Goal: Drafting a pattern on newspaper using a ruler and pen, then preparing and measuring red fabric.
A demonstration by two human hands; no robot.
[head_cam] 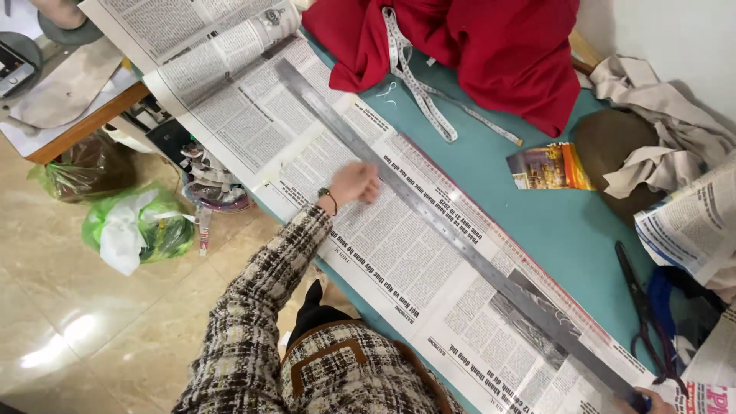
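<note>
On the teal desk (537, 222), spread newspaper sheets (368, 245) lie under a long grey metal ruler (429, 222). Left hand (354, 184) presses flat beside it, fingers spread, steadying the paper. Right hand (640, 400), barely visible, pins the ruler's near end; its grip cannot be told.

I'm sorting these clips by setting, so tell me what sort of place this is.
Probably a tailoring or sewing workroom. A long metal ruler lies across newspaper spread on a teal table, pressed by the left hand. A cloth measuring tape drapes over red fabric, and scissors lie nearby.
</note>
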